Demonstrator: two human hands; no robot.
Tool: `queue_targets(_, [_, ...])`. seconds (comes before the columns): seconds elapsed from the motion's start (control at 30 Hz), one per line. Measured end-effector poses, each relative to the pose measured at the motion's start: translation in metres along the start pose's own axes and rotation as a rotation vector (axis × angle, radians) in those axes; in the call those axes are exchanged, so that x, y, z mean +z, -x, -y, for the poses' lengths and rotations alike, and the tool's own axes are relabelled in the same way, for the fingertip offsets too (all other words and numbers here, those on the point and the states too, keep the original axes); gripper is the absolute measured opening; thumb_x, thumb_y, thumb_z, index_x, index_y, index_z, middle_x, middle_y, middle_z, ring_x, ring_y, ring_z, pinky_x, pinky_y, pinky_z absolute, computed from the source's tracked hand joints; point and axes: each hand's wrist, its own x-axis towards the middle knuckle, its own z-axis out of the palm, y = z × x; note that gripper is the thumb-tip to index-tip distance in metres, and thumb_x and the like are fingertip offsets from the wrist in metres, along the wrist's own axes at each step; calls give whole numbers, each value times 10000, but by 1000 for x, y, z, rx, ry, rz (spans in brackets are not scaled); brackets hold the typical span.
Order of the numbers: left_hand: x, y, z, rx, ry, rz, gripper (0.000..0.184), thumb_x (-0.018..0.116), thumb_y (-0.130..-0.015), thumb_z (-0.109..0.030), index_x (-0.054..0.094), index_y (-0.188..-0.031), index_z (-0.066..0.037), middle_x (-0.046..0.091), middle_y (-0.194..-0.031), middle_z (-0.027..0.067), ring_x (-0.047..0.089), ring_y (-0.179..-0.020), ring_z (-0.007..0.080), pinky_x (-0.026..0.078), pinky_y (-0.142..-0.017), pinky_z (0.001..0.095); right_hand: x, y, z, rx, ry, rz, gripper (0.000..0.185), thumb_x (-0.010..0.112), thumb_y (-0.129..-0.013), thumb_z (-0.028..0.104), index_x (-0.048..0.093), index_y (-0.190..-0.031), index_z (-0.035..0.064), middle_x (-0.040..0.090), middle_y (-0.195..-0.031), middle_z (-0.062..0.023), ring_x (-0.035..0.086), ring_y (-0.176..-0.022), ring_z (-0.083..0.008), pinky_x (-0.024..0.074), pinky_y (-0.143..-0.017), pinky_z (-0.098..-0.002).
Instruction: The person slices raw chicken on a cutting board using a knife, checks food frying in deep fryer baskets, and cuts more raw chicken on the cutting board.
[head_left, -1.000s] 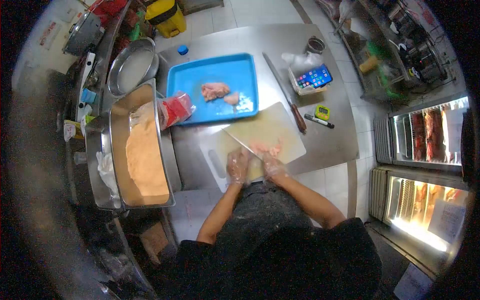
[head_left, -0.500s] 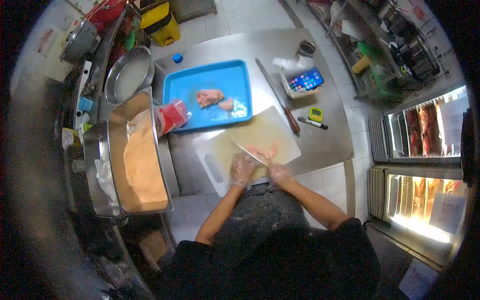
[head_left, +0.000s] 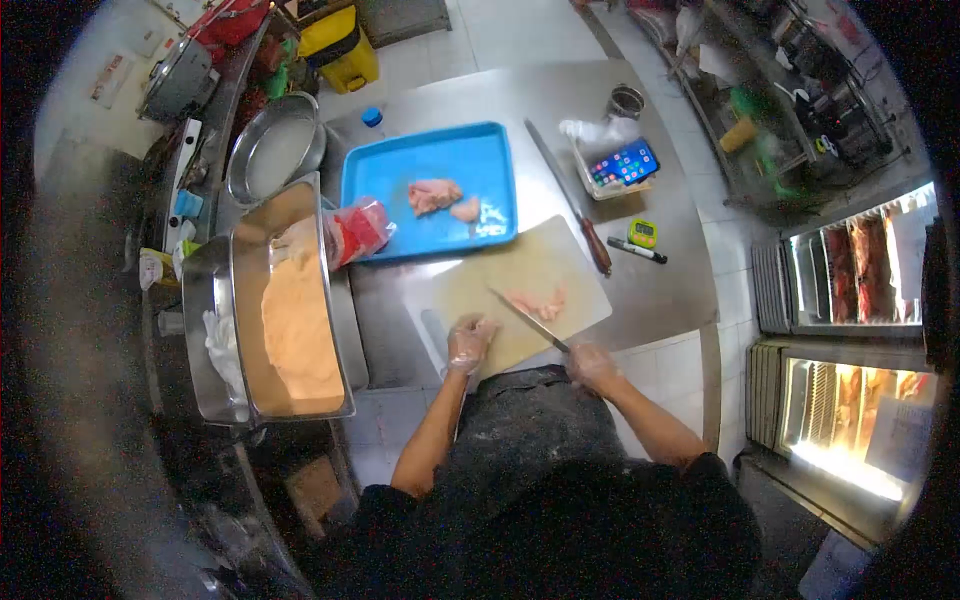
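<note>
My right hand (head_left: pixel 594 368), in a clear plastic glove, is closed round the handle of a knife (head_left: pixel 530 319). Its blade slants up and left across a pale cutting board (head_left: pixel 550 255). Beside the blade, on its right, lie thin strips of pink raw meat (head_left: pixel 542 303). My left hand (head_left: pixel 470 343), gloved the same way, rests at the board's lower left with fingers loosely bent and apart from the meat; nothing shows in it. Beyond the board, a blue tray (head_left: pixel 365 180) carries larger raw meat pieces (head_left: pixel 434 197).
A second knife (head_left: pixel 594 245) lies right of the board, near a marker (head_left: pixel 637 250), green timer (head_left: pixel 643 234) and phone (head_left: pixel 622 162). A red-and-clear plastic bag (head_left: pixel 358 232) touches the tray. At left stand a metal pan of orange-tan powder (head_left: pixel 300 340) and a metal basin (head_left: pixel 275 150).
My left hand has drawn left, away from the meat strips. My right hand has moved right and down with the knife, showing more blade. The whole view has shifted slightly.
</note>
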Motion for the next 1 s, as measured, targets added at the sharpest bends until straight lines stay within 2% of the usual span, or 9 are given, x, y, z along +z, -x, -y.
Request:
queue_targets(0.07, [10,0,5,36,-23,-39,272,650,-823,-296,656,-850,-26,649,-706,117,611,-659,175,491,-601,316,-34,-10,50,183,-66,97,215,482,-856,223,471,-932,22,588,-811,-257,583,-795,-433,445,-716,-527])
queue_targets(0.17, [31,-18,31,17,-263,-29,315,684,-767,-354,671,-859,-53,671,-766,115,637,-701,246,508,-642,357,-24,-17,52,117,-130,109,217,476,-857,226,465,-943,28,592,-815,-257,588,-807,-436,445,-717,-536])
queue_targets(0.23, [39,-18,31,80,-339,-110,326,694,-740,-364,678,-861,-62,675,-790,126,641,-720,281,512,-656,375,-25,-22,54,186,-117,152,217,485,-853,227,459,-937,29,592,-810,-256,590,-799,-436,450,-705,-535])
queue_targets(0.3, [38,-5,7,171,-344,-357,327,698,-719,-362,685,-863,-69,674,-810,143,641,-736,311,514,-664,388,-28,-28,59,208,-103,149,220,493,-853,225,472,-942,24,593,-798,-251,594,-793,-427,458,-700,-521])
queue_targets(0.4, [52,-30,92,0,-89,-147,289,683,-727,-320,693,-866,-67,668,-834,166,636,-733,336,514,-675,408,-31,-28,62,165,-92,100,226,494,-860,223,509,-952,17,599,-799,-238,601,-801,-403,473,-705,-490])
queue_targets(0.5, [21,2,-1,-41,-353,-115,285,680,-727,-305,693,-864,-55,665,-823,178,637,-725,338,515,-678,406,-16,-31,56,101,-63,108,224,474,-866,225,514,-949,20,611,-849,-226,609,-836,-386,478,-723,-480])
queue_targets(0.6, [31,-15,44,106,-333,-190,309,687,-719,-315,694,-860,-40,664,-805,186,640,-715,335,512,-671,405,-12,-37,58,126,36,118,235,452,-874,223,505,-979,18,615,-877,-218,613,-858,-375,480,-746,-469])
queue_targets(0.8, [5,-7,9,16,-286,-85,285,647,-749,-307,697,-796,-30,661,-778,195,643,-693,346,513,-668,423,-6,-42,48,148,110,134,252,441,-868,192,484,-1033,5,614,-887,-213,612,-850,-376,486,-759,-470])
queue_targets(1.0, [2,-30,71,330,-717,-83,301,600,-739,-315,683,-768,-27,648,-761,205,632,-704,368,494,-680,454,1,-37,41,85,67,67,252,388,-887,182,522,-1007,6,616,-962,-223,612,-912,-379,482,-790,-482])
